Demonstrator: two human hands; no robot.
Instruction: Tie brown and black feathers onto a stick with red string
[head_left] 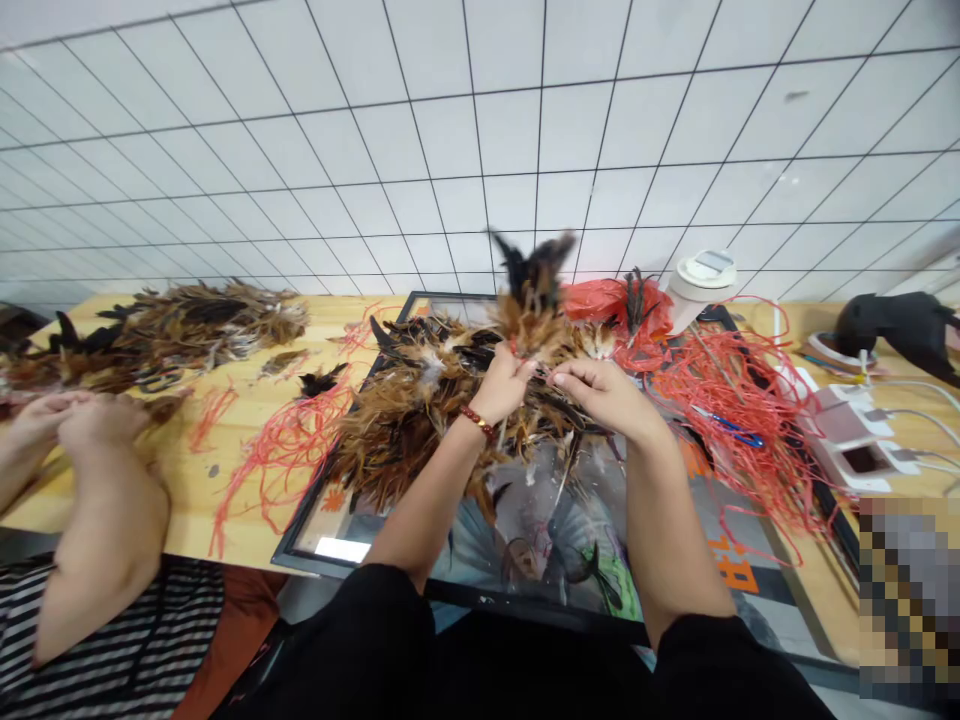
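My left hand (501,385) is closed around the base of a bundle of brown and black feathers (534,290) that stands up from its fist. A red bead bracelet circles that wrist. Close beside it on the right, my right hand (600,392) has its fingers curled in a pinch at the bundle's base; what it pinches is too small to make out. Both hands hover over a big heap of brown feathers (409,410) lying on a black-framed picture (330,555).
Tangled red string (739,410) spreads to the right, beside a white cup (701,285) and white chargers (847,435). More red string (281,445) and a feather pile (172,330) lie on the wooden table (187,480) to the left, where another person's hands (75,420) work.
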